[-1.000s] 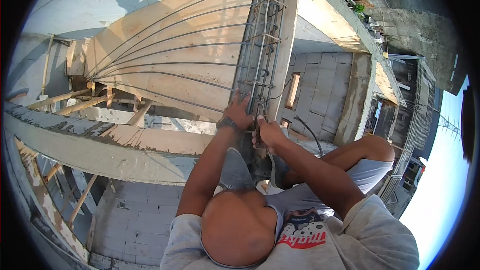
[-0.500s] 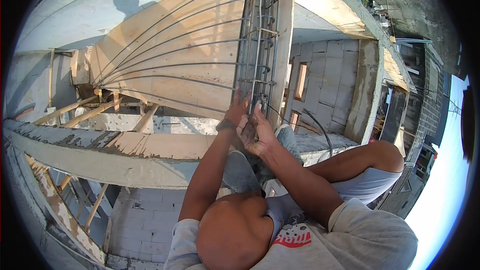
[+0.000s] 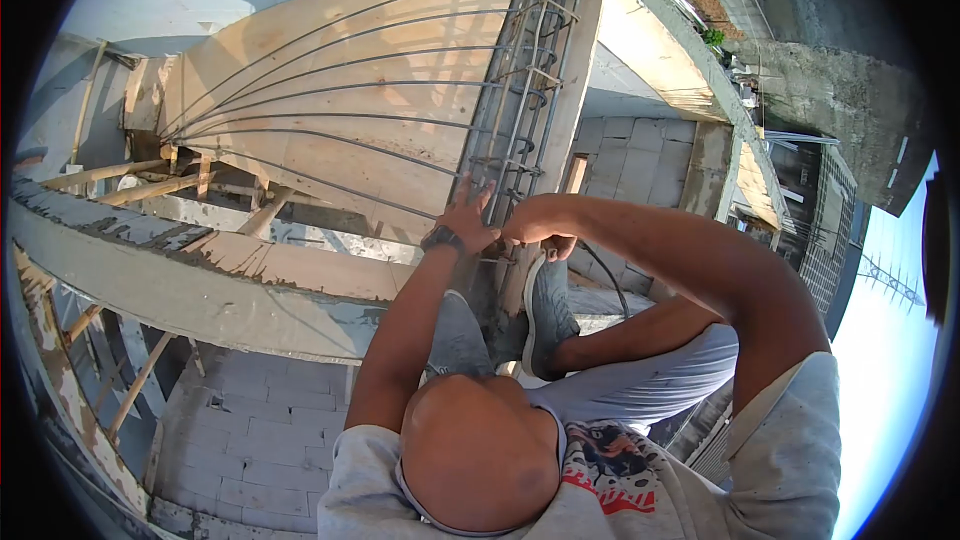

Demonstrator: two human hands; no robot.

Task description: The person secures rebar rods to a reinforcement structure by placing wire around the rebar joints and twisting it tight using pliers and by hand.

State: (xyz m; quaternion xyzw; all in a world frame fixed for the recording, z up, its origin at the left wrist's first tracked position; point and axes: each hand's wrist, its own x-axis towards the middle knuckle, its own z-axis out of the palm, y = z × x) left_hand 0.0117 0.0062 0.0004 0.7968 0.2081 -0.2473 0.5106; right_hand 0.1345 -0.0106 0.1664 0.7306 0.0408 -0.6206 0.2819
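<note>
My left hand (image 3: 466,217), with a dark band at its wrist, rests on the steel rebar cage (image 3: 520,90), fingers stretched out and spread over the bars. Close beside it, my right hand (image 3: 540,223) is closed, its fingers curled downward at the cage's near end. Whatever it grips is hidden by the hand. The cage lies in a narrow channel between boards. Several thin bent rebars (image 3: 350,86) fan out from its left side across a plywood panel (image 3: 390,25).
A shoe (image 3: 548,315) is planted just below my right hand. A dark cable (image 3: 608,278) curves down to the right of it. Left of the cage runs a concrete-smeared beam (image 3: 200,285), with wooden props (image 3: 150,188) behind. Block walls (image 3: 255,420) stand below.
My right hand has turned over from palm-up to knuckles-up, and its elbow has swung up and outward. My left hand stays at the cage. The view has shifted slightly.
</note>
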